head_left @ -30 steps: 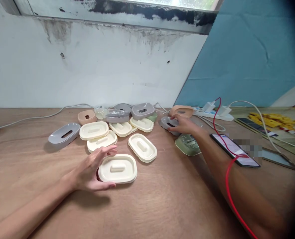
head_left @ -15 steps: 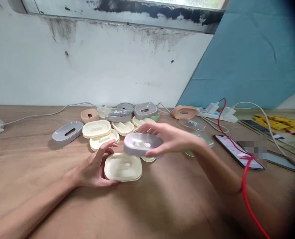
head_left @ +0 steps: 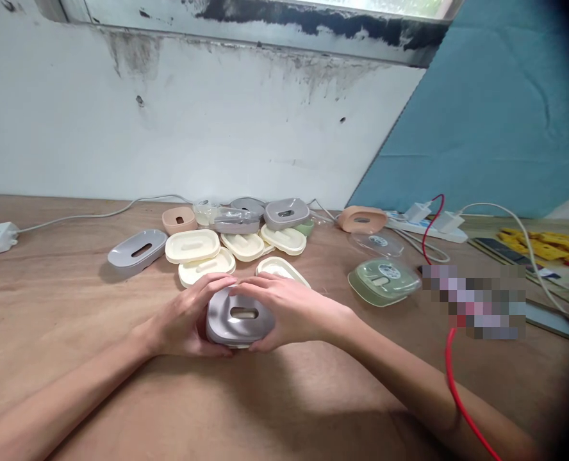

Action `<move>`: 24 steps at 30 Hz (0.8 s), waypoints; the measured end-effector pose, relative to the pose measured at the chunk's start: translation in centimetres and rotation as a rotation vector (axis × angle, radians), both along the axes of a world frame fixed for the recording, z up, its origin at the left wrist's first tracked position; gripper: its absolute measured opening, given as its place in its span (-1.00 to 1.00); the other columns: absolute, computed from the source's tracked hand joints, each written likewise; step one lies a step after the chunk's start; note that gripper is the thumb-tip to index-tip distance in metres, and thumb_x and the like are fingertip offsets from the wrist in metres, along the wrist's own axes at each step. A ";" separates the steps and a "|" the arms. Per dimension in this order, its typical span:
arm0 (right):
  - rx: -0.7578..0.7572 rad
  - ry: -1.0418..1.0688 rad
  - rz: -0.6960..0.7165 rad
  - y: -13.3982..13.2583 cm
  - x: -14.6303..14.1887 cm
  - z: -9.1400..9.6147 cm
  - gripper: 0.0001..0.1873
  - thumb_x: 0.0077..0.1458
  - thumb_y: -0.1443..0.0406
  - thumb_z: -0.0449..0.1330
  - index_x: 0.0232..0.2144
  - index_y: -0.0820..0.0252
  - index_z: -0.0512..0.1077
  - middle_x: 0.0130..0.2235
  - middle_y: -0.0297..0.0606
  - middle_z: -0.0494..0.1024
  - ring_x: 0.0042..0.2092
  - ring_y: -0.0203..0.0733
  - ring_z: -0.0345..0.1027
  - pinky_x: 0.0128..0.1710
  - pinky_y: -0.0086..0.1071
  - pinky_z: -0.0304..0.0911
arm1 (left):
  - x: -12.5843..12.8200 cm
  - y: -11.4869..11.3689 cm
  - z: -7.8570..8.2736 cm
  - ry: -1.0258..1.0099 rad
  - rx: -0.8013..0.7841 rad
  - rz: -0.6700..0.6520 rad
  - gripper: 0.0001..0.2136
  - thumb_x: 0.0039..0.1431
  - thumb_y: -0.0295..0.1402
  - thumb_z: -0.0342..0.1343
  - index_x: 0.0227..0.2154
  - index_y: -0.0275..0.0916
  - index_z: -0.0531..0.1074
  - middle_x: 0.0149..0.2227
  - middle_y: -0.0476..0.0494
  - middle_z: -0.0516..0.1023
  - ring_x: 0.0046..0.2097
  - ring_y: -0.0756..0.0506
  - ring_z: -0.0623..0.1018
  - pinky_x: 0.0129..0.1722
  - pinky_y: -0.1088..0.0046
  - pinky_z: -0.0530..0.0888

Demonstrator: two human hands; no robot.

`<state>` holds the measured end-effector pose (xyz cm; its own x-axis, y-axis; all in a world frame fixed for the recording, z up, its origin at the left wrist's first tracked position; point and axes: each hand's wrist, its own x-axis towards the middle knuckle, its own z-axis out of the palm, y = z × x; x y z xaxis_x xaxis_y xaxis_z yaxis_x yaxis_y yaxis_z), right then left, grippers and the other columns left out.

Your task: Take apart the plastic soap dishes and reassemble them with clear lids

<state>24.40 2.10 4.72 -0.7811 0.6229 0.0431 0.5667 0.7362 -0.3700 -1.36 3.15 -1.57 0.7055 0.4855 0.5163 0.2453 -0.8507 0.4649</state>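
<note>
A grey soap dish sits over a cream plastic tray, whose pale edge shows only as a thin strip below it. Through the dish's long slot a bit of cream is visible. My left hand curls around the left side of this pair, thumb at the near edge. On the right side, my right hand grips the dish with fingers over the far rim and thumb low in front. Just beyond my fingers lies another cream tray, partly covered by my right hand.
Several cream trays lie behind my hands. Grey dishes and peach dishes stand around them. At right are a green soap box with a clear lid, a power strip and a red cable.
My right hand has brought the grey soap dish down and left onto the cream tray. Both hands have closed in around the pair. The view has shifted slightly.
</note>
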 end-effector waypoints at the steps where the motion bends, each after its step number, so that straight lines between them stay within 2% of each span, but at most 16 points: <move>1: 0.003 0.008 0.000 0.0 0.0 -0.1 -0.13 -0.06 0.12 0.40 0.28 0.13 0.28 0.15 -0.03 0.51 0.10 0.16 0.38 0.02 -0.08 0.31 | 0.1 0.0 0.1 -0.005 -0.012 -0.012 0.01 -0.05 -0.12 0.49 0.39 -0.14 0.03 0.28 -0.41 0.32 0.32 -0.41 0.34 0.27 -0.03 0.42; 4: 0.018 0.037 -0.003 -0.1 -0.1 -0.6 0.01 -0.09 0.13 0.42 0.37 0.11 0.15 0.22 -0.03 0.46 0.16 0.17 0.33 0.04 -0.09 0.29 | 0.2 0.0 0.2 -0.029 -0.037 -0.021 -0.01 -0.04 -0.16 0.48 0.38 -0.16 0.04 0.28 -0.41 0.31 0.30 -0.40 0.38 0.27 0.00 0.43; 6: 0.032 0.041 -0.001 -0.1 -0.2 -1.0 0.04 -0.09 0.13 0.42 0.38 0.14 0.11 0.24 0.00 0.43 0.18 0.19 0.30 0.04 -0.08 0.29 | 0.2 -0.1 0.2 -0.032 -0.030 -0.002 -0.01 -0.06 -0.16 0.49 0.37 -0.18 0.06 0.28 -0.42 0.32 0.29 -0.40 0.39 0.26 0.01 0.44; 14: 0.133 0.037 0.045 0.0 -0.4 -2.1 -0.11 0.05 0.11 0.37 0.33 0.24 0.16 0.14 0.05 0.50 0.08 0.15 0.33 0.02 -0.03 0.28 | -0.1 -0.1 0.2 0.069 0.060 0.037 0.03 -0.05 -0.05 0.45 0.39 -0.20 0.02 0.27 -0.43 0.35 0.27 -0.42 0.43 0.24 0.02 0.46; 17: 0.046 0.092 0.031 0.2 -0.2 -2.5 -0.08 0.01 0.11 0.40 0.32 0.22 0.16 0.12 0.03 0.51 0.10 0.14 0.33 0.01 -0.06 0.32 | 0.0 -0.2 0.3 0.073 0.051 0.060 -0.04 0.01 -0.10 0.41 0.38 -0.18 0.01 0.26 -0.40 0.35 0.26 -0.39 0.44 0.23 0.05 0.47; 20: -0.056 0.175 0.022 0.4 -0.1 -2.9 -0.10 -0.03 0.13 0.42 0.29 0.17 0.17 0.21 0.01 0.44 0.15 0.10 0.33 0.06 -0.10 0.34 | 0.2 -0.3 0.4 0.054 0.019 0.050 -0.07 0.02 -0.14 0.41 0.37 -0.17 0.02 0.24 -0.38 0.36 0.22 -0.35 0.47 0.20 0.08 0.51; 24: -0.032 0.169 0.023 0.4 -0.1 -3.1 -0.01 -0.03 0.10 0.43 0.34 0.21 0.12 0.26 0.05 0.39 0.20 0.13 0.30 0.14 -0.08 0.29 | 0.3 -0.3 0.4 0.037 -0.005 0.051 -0.04 -0.02 -0.21 0.42 0.38 -0.16 0.01 0.23 -0.36 0.35 0.20 -0.34 0.48 0.20 0.07 0.51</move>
<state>24.34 2.49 1.64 -0.7785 0.6081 0.1555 0.4777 0.7348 -0.4816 -1.09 2.80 -1.16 0.6985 0.5234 0.4880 0.3051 -0.8347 0.4586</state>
